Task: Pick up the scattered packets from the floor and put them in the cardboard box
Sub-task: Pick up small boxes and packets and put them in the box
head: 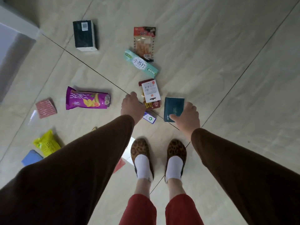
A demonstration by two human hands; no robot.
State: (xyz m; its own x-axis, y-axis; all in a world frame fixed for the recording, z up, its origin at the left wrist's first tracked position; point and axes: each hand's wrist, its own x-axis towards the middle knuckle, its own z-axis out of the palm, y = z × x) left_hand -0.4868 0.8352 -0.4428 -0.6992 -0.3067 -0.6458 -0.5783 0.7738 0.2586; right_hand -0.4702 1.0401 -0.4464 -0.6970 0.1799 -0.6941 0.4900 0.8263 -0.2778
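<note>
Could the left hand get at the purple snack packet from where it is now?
Probably yes. The left hand holds nothing visible, and only bare floor lies between it and the purple snack packet, which lies flat with nothing on it.

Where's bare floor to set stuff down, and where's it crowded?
Bare: the tiles right of the green box and the dark teal packet; also between the black box and the purple packet. Crowded: the packet cluster above the left hand.

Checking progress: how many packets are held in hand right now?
1 for certain: the teal packet, gripped by the right hand. The left hand reaches the white-labelled packet on the floor; whether it grips is unclear.
</note>
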